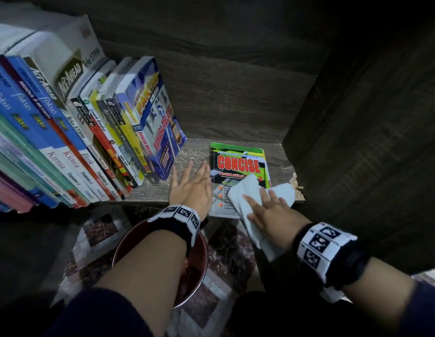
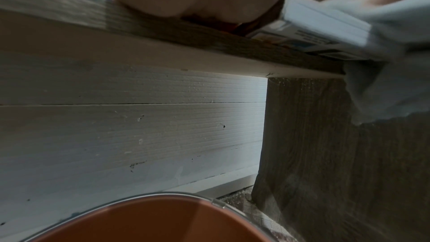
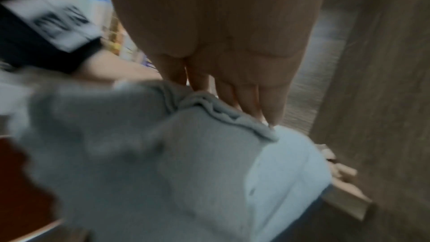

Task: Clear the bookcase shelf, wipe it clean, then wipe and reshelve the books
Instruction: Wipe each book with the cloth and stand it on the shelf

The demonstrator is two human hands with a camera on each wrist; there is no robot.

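pressing a pale cloth [image 1: 254, 195] flat onto the green book [image 1: 238, 164] that lies cover-up on the bookcase shelf [image 1: 192, 149].

the right hand [image 1: 267, 210] lies on the cloth with fingers straight and spread, gripping nothing; the cloth covers the book's near right corner and hangs past the shelf's front edge. the left hand [image 1: 191, 188] rests flat and uncurled on the shelf, touching the book's left edge. left of the book, a row of books [image 1: 90, 132] stands leaning. below the book's near edge, off the shelf, sits a red bowl [image 1: 194, 271] on a patterned floor.
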